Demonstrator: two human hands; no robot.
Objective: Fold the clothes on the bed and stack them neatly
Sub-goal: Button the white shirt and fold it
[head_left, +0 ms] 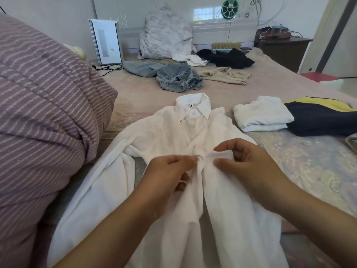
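A white collared shirt [173, 132] lies face up on the bed [309, 161], collar away from me and top button done up. My left hand [168, 175] pinches the left front edge at a small button near the chest. My right hand [249, 163] pinches the right front edge just beside it. The two edges meet between my fingers. To the right lies a folded white garment [262, 114], and beside it a folded dark navy and yellow piece [320, 120].
Unfolded clothes lie farther up the bed: blue jeans [179, 77], a beige garment [226, 75], a black one [229, 58] and a white one [191, 59]. A striped purple duvet [42, 97] is heaped at the left. A floral pillow [166, 33] leans on the headboard.
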